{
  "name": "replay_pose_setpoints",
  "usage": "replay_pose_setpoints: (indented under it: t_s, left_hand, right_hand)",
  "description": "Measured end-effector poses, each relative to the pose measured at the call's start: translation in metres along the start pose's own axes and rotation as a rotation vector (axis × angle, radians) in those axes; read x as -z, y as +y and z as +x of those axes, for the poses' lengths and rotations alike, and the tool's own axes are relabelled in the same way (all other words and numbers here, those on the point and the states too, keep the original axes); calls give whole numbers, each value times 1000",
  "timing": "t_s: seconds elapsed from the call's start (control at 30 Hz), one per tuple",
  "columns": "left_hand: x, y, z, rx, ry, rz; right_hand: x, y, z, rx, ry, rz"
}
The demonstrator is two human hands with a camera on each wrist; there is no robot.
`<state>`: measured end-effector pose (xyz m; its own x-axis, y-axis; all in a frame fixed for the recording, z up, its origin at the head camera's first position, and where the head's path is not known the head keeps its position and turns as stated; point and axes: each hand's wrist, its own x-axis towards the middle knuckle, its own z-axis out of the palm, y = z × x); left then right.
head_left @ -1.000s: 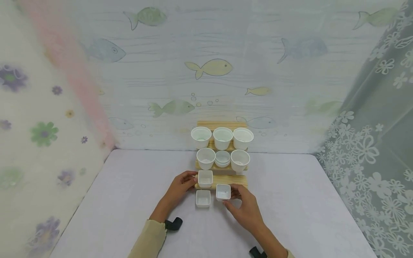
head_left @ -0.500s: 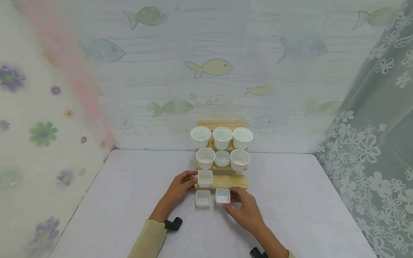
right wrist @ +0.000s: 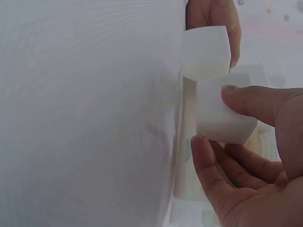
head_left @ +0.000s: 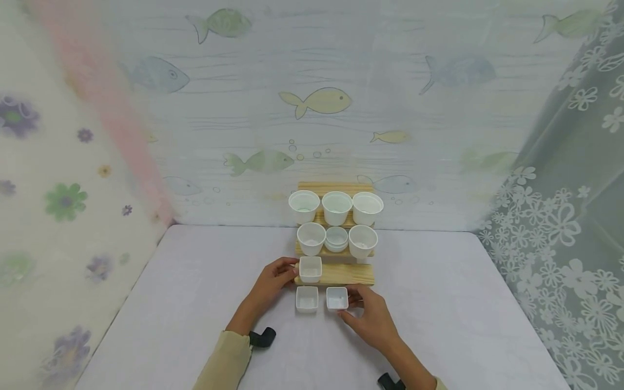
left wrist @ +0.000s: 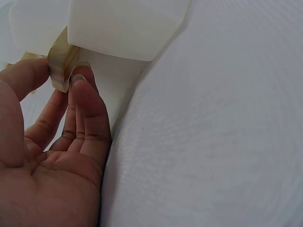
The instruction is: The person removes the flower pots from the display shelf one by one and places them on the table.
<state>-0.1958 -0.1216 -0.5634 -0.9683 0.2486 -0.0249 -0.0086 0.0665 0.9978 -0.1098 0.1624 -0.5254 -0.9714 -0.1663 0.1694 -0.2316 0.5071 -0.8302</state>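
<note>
My right hand (head_left: 369, 317) pinches a small white square cup (head_left: 337, 299) between thumb and fingers in front of the wooden tiered stand (head_left: 348, 274). In the right wrist view, the thumb presses one wall of that cup (right wrist: 222, 111) while the fingers lie at another side. A matching square cup (head_left: 306, 300) stands just to its left. My left hand (head_left: 271, 284) grips the left end of the stand's lowest slat; in the left wrist view, thumb and fingers pinch the slat's end (left wrist: 63, 61). Another square cup (head_left: 310, 270) sits on that slat beside the left fingertips.
Round white cups (head_left: 336, 208) fill the stand's upper steps, and a smaller round bowl (head_left: 336, 239) sits between two cups on the middle step. A white cloth (head_left: 195, 303) covers the table. Behind is a fish-patterned backdrop (head_left: 322, 103); a lace curtain (head_left: 575, 244) hangs at right.
My right hand has brought its square cup slightly toward me, from overlapping the lowest slat to level with the neighbouring square cup, then stayed nearly still. The left hand has not moved.
</note>
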Motion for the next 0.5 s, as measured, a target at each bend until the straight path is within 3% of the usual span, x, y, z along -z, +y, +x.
replay_pose_setpoints:
  t_s: [0.5]
  left_hand:
    - [-1,-2,1,1,-5,-11]
  right_hand:
    - [-4,4,5,-43,-35,-8]
